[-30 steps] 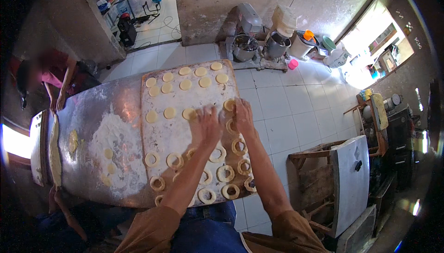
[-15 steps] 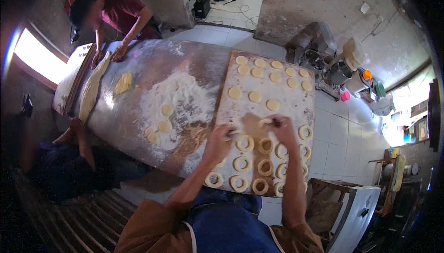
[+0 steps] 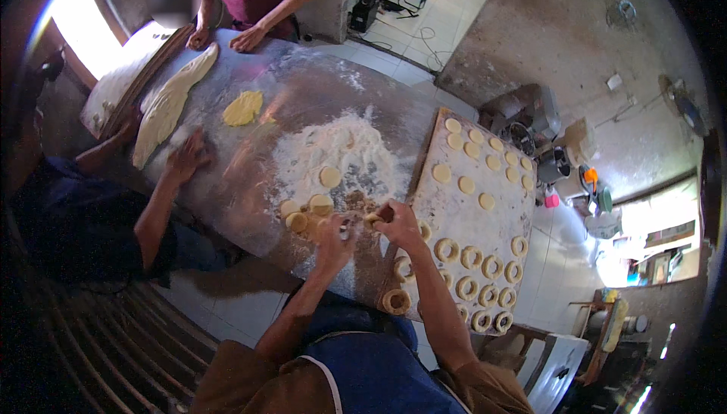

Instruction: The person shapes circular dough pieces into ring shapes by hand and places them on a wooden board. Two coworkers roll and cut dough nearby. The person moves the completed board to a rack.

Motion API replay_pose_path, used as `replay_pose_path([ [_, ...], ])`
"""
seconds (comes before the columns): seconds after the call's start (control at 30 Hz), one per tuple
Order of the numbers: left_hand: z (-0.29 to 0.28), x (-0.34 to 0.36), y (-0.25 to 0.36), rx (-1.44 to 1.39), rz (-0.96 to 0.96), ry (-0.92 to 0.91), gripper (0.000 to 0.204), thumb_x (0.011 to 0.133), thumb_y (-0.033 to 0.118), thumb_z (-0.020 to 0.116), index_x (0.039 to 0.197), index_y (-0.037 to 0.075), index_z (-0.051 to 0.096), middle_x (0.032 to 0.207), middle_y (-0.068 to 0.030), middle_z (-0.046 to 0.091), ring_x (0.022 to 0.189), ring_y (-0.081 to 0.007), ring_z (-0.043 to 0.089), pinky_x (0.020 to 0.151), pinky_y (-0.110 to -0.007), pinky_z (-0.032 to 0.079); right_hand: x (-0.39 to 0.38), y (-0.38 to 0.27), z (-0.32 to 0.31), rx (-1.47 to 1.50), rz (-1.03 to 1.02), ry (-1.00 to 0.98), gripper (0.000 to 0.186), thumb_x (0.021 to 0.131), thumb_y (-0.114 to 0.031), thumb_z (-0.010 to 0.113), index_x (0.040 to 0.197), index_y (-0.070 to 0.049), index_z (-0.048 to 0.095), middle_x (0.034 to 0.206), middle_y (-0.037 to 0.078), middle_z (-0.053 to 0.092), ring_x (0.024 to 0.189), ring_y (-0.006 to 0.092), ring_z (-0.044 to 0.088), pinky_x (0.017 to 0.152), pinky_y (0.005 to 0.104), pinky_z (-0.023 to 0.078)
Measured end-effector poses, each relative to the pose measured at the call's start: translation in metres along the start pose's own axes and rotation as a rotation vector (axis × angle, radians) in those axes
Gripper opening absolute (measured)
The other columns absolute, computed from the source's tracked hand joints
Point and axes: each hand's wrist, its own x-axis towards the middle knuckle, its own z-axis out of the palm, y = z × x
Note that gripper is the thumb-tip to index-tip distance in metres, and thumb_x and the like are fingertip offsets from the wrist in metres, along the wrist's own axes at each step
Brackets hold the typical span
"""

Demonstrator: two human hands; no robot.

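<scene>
My left hand [image 3: 335, 238] and my right hand [image 3: 395, 224] are close together over the floured metal table [image 3: 250, 187], just left of the long floured board [image 3: 466, 209]. The right hand pinches a small dough piece [image 3: 371, 218]. The left hand's fingers curl around a small whitish piece [image 3: 347, 225]; I cannot tell what kind of thing it is. A few flat dough rounds [image 3: 319, 203] lie by the flour heap [image 3: 341, 149], just beyond my hands. The board carries dough rings [image 3: 444, 249] at its near end and plain discs [image 3: 466, 184] further away.
A person in dark blue at the left presses a hand [image 3: 189, 153] by a long dough strip [image 3: 170, 103]. A person in red leans on the far table end [image 3: 246, 37]. A yellow dough lump [image 3: 242, 108] lies mid-table. Pots and containers [image 3: 560, 164] stand on the floor at the right.
My hands have left the rings on the board and moved left to the floured table edge. The view has swung left, so the two other people show more fully.
</scene>
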Motion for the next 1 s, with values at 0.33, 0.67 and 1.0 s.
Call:
replay_pose_path([
  [0.33, -0.023, 0.017, 0.006, -0.368, -0.346, -0.187, 0.022, 0.087, 0.011, 0.063, 0.106, 0.0, 0.064, 0.091, -0.008, 0.067, 0.085, -0.0146, 0.063, 0.076, -0.029, 0.05, -0.027, -0.07, 0.046, 0.669, 0.088, 0.319, 0.041, 0.077, 0.006, 0.063, 0.113, -0.001, 0.046, 0.091, 0.011, 0.066, 0.078, 0.0145, 0.064, 0.072, 0.028, 0.055],
  [0.67, -0.051, 0.028, -0.007, -0.859, -0.209, -0.53, 0.041, 0.08, -0.003, 0.051, 0.12, 0.005, 0.043, 0.105, -0.0063, 0.054, 0.096, -0.0146, 0.055, 0.082, -0.032, 0.047, -0.02, -0.073, 0.058, 0.965, 0.317, 0.387, 0.025, 0.092, -0.02, 0.049, 0.105, 0.0, 0.056, 0.085, 0.01, 0.064, 0.071, 0.0176, 0.06, 0.065, 0.0309, 0.049],
  [1.0, -0.005, 0.023, -0.004, -0.48, -0.091, -0.216, 0.023, 0.093, 0.026, 0.049, 0.106, 0.007, 0.052, 0.09, -0.0065, 0.058, 0.08, -0.0191, 0.057, 0.073, -0.033, 0.048, -0.017, -0.07, 0.056, 0.055, 0.288, 0.423, 0.059, 0.099, -0.042, 0.035, 0.077, 0.004, 0.065, 0.061, 0.013, 0.059, 0.05, 0.0201, 0.049, 0.053, 0.0368, 0.041],
])
